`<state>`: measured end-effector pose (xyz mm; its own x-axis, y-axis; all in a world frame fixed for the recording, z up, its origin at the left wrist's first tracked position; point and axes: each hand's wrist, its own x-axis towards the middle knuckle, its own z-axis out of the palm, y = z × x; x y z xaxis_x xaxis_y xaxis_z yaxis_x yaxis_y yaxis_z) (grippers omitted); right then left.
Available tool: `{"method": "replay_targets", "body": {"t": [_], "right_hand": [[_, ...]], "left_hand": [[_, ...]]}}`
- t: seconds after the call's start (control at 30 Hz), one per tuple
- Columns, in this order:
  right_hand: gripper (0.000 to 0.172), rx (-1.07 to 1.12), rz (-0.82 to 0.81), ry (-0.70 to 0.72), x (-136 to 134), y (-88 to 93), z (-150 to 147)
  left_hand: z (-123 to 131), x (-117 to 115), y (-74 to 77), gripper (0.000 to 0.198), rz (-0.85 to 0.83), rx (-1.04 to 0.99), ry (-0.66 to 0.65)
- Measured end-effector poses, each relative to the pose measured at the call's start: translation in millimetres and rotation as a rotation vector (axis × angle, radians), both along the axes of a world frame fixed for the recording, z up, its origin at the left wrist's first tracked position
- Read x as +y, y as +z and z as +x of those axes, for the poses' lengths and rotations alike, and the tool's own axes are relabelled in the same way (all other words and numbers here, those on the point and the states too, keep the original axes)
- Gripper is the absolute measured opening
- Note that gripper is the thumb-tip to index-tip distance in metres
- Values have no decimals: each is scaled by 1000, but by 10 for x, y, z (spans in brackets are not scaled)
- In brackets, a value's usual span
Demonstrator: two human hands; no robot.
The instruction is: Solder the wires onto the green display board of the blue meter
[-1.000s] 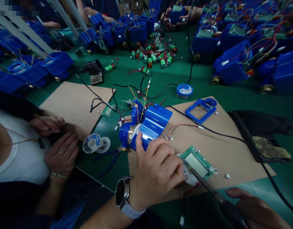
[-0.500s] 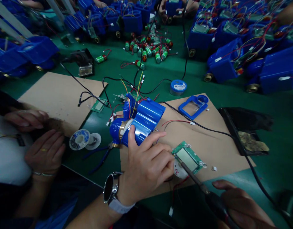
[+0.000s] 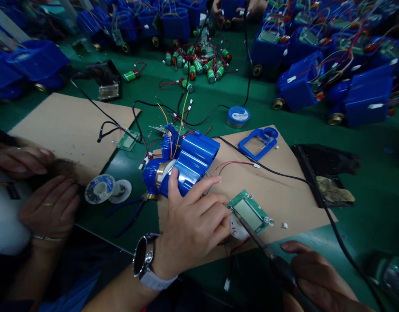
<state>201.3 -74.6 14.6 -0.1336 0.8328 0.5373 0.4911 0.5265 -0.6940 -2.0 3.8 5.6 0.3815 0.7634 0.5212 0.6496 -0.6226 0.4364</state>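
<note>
My left hand [image 3: 194, 223] has its lower fingers pinched together at the left edge of a green circuit board with a display [image 3: 248, 211]. What they pinch is hidden. One outstretched finger rests against a blue water meter [image 3: 189, 167], which lies tilted with wires coming out of it. In my right hand [image 3: 319, 273] is a soldering iron [image 3: 260, 245], its tip touching or very near the board's left edge by my left fingers. Under the board sits a white round piece [image 3: 239, 227], partly covered.
Cardboard [image 3: 293, 203] lies under the work, with a blue frame [image 3: 258, 145] on it. Around it are a solder tin [image 3: 237, 116], solder spools [image 3: 100, 189], pliers [image 3: 131, 214] and an iron stand [image 3: 332, 190]. A co-worker's hands [image 3: 50, 203] are at left. Battery packs [image 3: 199, 65] lie behind.
The whole view has shifted slightly, so things appear a little further left. My hands, the iron and the board keep nearly the same places relative to each other.
</note>
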Motion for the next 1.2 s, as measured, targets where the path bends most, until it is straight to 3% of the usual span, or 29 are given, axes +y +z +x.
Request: {"method": "replay_targets", "body": {"t": [0.3,0.47,0.63,0.8,0.97,1.2], "right_hand": [[26,-104,-10,15,-49,0,-2],[23,-104,-13,-63,-96,-49,-8],[22,-119,-32,-86,-44,18,-35],[22,-148,10,32,11,31,7],[22,-121,12,59,26,44,25],[23,70,-50,-168,28,39,-123]], "left_hand": [[13,3,25,16,2,8,-4],[14,10,25,15,-8,18,-5],[14,5,28,15,-19,36,-6],[18,-11,58,15,-28,53,-1],[24,-18,74,13,-47,85,6],[21,-10,69,14,-50,89,8]]}}
